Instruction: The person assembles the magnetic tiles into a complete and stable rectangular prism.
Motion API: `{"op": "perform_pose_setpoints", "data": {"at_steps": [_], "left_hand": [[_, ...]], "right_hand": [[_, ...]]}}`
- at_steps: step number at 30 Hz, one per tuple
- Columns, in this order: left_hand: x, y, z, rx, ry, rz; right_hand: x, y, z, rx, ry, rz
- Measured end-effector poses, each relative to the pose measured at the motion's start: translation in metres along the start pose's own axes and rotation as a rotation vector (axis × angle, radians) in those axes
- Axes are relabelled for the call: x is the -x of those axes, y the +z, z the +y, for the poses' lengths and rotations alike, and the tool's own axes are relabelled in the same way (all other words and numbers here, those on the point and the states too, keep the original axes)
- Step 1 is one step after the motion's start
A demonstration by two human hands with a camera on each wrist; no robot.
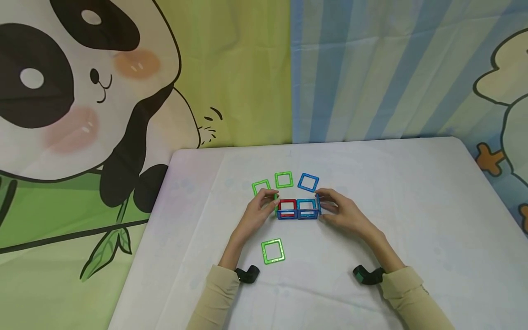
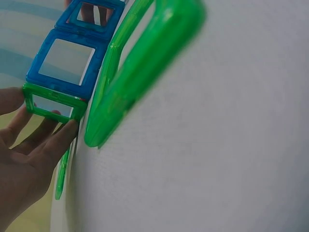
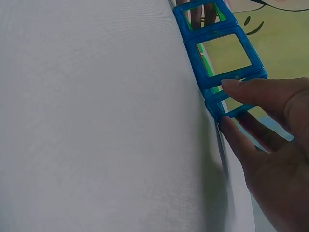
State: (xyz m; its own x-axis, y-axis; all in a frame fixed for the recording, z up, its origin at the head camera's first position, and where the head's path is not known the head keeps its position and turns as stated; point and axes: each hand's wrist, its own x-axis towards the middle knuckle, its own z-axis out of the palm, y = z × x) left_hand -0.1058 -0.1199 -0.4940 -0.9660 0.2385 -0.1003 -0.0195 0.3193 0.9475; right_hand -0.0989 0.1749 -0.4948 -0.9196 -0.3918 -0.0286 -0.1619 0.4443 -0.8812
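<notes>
Magnetic square tiles form a small box on the white table. It has a red tile (image 1: 287, 200) and a blue tile (image 1: 306, 200) side by side, with two upright blue tiles (image 1: 298, 211) along the near side. My left hand (image 1: 261, 208) grips the green tile (image 2: 55, 95) closing the left end, thumb on one edge and fingertips on the opposite one. At the right end, the thumb and fingers of my right hand (image 1: 344, 211) pinch a blue end tile (image 3: 211, 108). Both end tiles meet the blue near-side row.
Behind the box lie a green tile (image 1: 283, 173), a tilted blue tile (image 1: 308, 175) and another green tile (image 1: 254, 188) partly behind my left hand. Nearer me, one green tile (image 1: 273, 262) lies flat on the table (image 1: 321, 284). A printed curtain (image 1: 247, 68) hangs behind.
</notes>
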Motion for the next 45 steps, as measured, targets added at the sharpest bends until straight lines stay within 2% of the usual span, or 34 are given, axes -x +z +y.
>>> {"op": "perform_pose_setpoints", "data": {"at_steps": [16,22,27,36,41,45], "left_hand": [[0.0,0.0,0.001,-0.052,-0.002,-0.004],[0.002,-0.001,0.003,-0.061,-0.002,-0.009],[0.004,-0.001,0.006,-0.001,-0.03,0.005],[0.017,0.005,0.017,0.137,-0.098,0.086],[0.021,0.008,0.019,0.18,-0.102,0.087],[0.02,0.009,0.02,0.17,-0.101,0.097]], "right_hand": [[0.0,0.002,0.001,-0.037,0.027,-0.022],[-0.003,0.002,0.001,-0.028,0.004,-0.031],[-0.003,0.001,0.002,-0.035,0.001,-0.038],[-0.002,0.001,0.002,-0.08,0.003,-0.043],[-0.003,0.001,0.004,-0.065,0.005,-0.044],[-0.002,0.002,0.005,-0.038,0.002,-0.036]]}}
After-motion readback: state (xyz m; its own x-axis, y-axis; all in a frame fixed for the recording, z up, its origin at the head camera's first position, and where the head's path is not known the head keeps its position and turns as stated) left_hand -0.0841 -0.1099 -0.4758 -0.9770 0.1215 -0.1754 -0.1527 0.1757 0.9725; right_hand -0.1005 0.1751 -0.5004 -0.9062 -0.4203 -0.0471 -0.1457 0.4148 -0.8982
